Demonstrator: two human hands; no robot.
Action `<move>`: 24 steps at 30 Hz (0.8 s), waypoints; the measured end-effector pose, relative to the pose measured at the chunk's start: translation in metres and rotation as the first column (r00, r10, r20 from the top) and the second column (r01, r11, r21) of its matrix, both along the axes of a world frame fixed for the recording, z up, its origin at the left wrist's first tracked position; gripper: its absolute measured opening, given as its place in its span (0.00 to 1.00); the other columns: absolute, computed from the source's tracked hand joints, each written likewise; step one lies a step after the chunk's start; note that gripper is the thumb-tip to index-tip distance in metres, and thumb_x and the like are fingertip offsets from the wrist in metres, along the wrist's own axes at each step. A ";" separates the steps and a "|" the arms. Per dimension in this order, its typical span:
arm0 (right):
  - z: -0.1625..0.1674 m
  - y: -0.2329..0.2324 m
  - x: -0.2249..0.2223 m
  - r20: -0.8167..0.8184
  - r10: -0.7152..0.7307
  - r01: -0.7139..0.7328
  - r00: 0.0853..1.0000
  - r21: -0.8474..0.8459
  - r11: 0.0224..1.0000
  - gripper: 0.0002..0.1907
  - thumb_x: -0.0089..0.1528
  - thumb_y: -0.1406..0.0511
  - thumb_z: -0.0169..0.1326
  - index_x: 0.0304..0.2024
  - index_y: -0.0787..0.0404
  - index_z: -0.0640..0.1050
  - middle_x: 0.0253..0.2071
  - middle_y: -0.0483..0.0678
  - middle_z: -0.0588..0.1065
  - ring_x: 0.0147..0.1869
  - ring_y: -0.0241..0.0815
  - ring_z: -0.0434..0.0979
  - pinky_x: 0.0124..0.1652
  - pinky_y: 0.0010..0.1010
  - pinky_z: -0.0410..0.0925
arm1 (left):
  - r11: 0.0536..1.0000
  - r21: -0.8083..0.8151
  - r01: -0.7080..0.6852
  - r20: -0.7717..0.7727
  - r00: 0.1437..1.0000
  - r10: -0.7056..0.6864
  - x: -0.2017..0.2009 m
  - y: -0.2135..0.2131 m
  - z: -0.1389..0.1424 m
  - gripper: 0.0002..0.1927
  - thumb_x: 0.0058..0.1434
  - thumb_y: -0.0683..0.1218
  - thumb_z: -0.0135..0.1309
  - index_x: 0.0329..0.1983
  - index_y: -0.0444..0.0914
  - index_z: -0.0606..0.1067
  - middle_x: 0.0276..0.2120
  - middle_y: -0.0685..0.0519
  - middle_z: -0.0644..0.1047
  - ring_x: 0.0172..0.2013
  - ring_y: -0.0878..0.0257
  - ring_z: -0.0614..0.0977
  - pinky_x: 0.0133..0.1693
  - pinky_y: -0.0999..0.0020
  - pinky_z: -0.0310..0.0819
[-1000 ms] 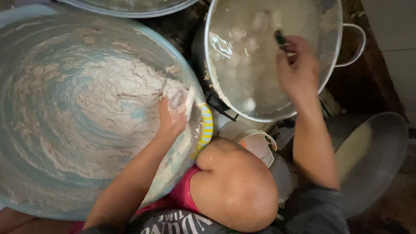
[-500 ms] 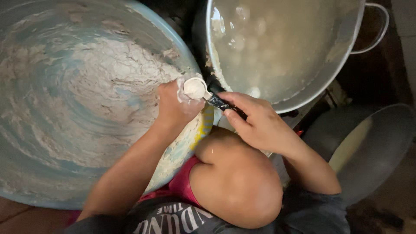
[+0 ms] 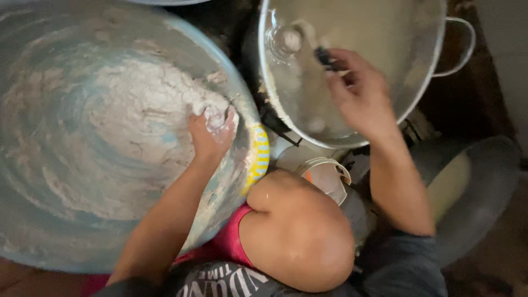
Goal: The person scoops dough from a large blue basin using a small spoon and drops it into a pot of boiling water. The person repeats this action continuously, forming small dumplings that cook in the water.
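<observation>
- The wide, round, pale blue basin [image 3: 66, 220], smeared inside with white floury dough, fills the left side.
- The large round metal pot [image 3: 423, 82] with a loop handle stands to its right, holding cloudy liquid with pale lumps in it.
- A dark round pan [image 3: 484, 187] with a pale inside lies at the lower right.
- A small white cup [image 3: 324, 176] sits between basin and pot, just above the person's bare knee [image 3: 297, 231].
- The left hand [image 3: 212, 135] is inside the basin by its right wall, fingers curled shut on a lump of white dough [image 3: 214, 116].
- The right hand [image 3: 360, 93] is over the pot, fingers pinched on the dark handle of a spoon [image 3: 324, 58] whose bowl dips into the liquid.
</observation>
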State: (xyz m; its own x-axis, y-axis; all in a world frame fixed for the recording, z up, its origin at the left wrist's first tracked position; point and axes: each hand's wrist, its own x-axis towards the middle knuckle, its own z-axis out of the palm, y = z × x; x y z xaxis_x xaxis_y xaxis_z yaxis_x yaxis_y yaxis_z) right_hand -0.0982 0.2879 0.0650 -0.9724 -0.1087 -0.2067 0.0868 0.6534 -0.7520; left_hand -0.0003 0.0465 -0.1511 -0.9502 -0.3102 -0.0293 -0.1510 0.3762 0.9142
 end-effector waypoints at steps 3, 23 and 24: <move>0.015 -0.008 0.014 0.201 -0.077 0.096 0.977 -0.084 0.992 0.20 0.71 0.69 0.50 0.66 0.61 0.73 0.42 0.42 0.77 0.33 0.28 0.72 0.31 0.22 0.67 | 1.000 0.008 0.030 -0.066 0.997 -0.029 -0.004 0.002 0.015 0.13 0.55 0.47 0.67 0.31 0.38 0.74 0.25 0.49 0.77 0.25 0.52 0.79 0.31 0.58 0.74; 0.015 -0.013 0.028 0.530 0.077 0.116 0.845 -0.321 0.940 0.25 0.67 0.71 0.47 0.68 0.59 0.69 0.43 0.44 0.77 0.27 0.29 0.69 0.24 0.21 0.64 | 0.979 -0.137 0.150 -0.128 0.978 -0.168 -0.014 -0.006 0.022 0.18 0.46 0.47 0.66 0.38 0.36 0.76 0.35 0.42 0.78 0.38 0.44 0.78 0.42 0.52 0.73; 0.013 -0.002 0.023 0.500 0.014 0.162 0.866 -0.307 0.938 0.25 0.67 0.71 0.46 0.68 0.58 0.68 0.44 0.44 0.77 0.28 0.29 0.69 0.24 0.21 0.64 | 0.978 -0.174 0.111 -0.111 0.985 -0.131 -0.008 -0.004 0.011 0.16 0.50 0.48 0.65 0.38 0.37 0.75 0.37 0.44 0.77 0.40 0.45 0.78 0.44 0.53 0.74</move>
State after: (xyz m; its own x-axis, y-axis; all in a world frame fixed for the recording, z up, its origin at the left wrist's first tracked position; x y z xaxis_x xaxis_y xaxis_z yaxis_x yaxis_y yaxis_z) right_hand -0.0747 0.2855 0.0783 -0.7620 -0.1871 -0.6199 0.5367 0.3532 -0.7663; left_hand -0.0079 0.0423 -0.1399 -0.9743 -0.1836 0.1308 0.0129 0.5337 0.8455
